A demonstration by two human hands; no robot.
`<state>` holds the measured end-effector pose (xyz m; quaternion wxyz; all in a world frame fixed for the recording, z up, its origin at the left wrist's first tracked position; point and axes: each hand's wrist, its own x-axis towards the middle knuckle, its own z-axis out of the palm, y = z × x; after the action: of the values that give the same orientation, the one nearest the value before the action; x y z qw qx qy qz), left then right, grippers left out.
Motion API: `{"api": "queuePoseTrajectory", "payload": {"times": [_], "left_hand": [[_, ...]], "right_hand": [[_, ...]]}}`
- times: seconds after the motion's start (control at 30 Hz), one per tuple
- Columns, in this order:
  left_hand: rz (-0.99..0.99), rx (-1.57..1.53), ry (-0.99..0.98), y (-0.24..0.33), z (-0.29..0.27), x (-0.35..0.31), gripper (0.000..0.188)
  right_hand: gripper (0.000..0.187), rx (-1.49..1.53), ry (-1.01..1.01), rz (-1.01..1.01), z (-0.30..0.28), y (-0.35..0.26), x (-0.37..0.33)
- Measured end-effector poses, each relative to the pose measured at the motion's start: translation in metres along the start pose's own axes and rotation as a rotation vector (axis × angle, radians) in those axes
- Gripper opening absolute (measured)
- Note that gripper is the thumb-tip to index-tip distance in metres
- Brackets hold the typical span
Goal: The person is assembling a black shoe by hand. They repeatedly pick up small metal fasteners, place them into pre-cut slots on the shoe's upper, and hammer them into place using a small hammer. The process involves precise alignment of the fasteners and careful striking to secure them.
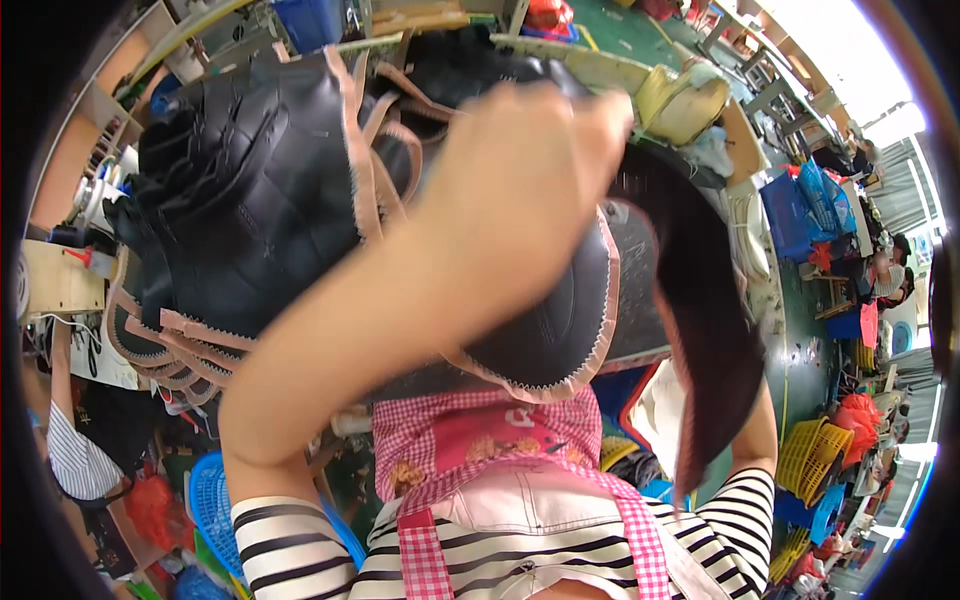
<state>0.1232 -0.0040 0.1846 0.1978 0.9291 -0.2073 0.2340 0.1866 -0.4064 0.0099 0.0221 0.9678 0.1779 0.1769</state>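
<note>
My left hand, slightly blurred, is raised over the work surface in a closed fist. At its fingers is the upper end of a curved black leather-like piece with a pinkish edge, which hangs down to the right. My right forearm comes up behind that piece, which hides my right hand. Below my left wrist lies a rounded black panel with a pink zigzag-cut border. A thick stack of similar black panels lies to the left, partly covered by my left forearm.
Further black pieces lie at the back. A yellowish bundle sits at the far right of the table. Blue baskets stand at lower left, yellow baskets on the right. A person in a striped sleeve is at the left.
</note>
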Motion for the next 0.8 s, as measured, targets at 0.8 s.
{"api": "queuePoseTrajectory", "payload": {"times": [0.8], "left_hand": [[-0.036, -0.21, -0.227, -0.021, 0.147, 0.001, 0.025]], "right_hand": [[0.02, 0.827, -0.189, 0.259, 0.024, -0.125, 0.079]]}}
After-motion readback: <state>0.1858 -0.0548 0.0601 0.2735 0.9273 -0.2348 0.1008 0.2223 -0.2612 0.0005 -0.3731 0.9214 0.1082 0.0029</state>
